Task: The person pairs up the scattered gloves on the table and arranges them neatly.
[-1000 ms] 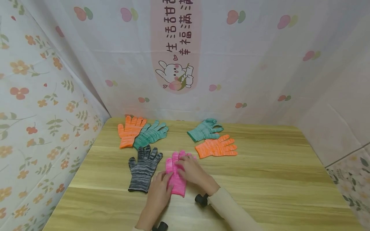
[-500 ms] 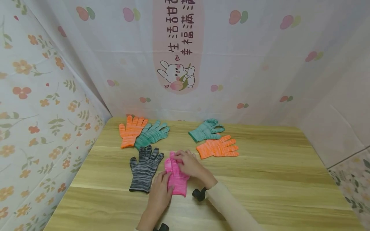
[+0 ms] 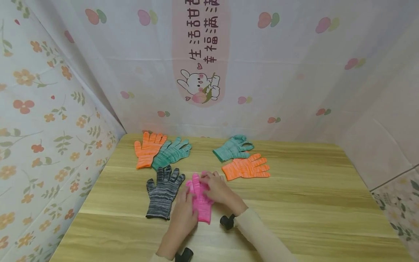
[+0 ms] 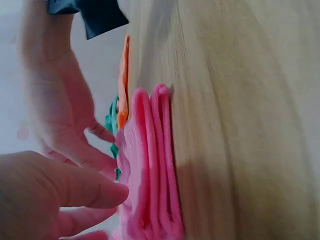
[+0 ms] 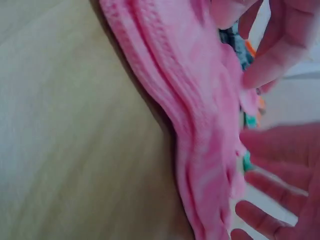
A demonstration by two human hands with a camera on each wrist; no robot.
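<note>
The pink glove (image 3: 200, 198) lies flat on the wooden table (image 3: 294, 203), just at 3 o'clock of the grey striped glove (image 3: 162, 192). The left hand (image 3: 184, 214) rests on its cuff side with relaxed, straight fingers. The right hand (image 3: 217, 189) lies on its finger part, fingers spread. Only the wrist views show that two pink layers (image 4: 155, 170) are stacked; only the head view shows the orange glove (image 3: 246, 167) at 1 o'clock.

Pink gloves on a wooden table, fingers at their edge

The stacked pink gloves (image 5: 200, 130) lie on the pale wooden table (image 5: 70, 150); fingertips (image 5: 260, 75) touch their right edge, and bits of teal (image 5: 248, 120) and orange fabric (image 5: 250, 49) show behind, blurred.
</note>
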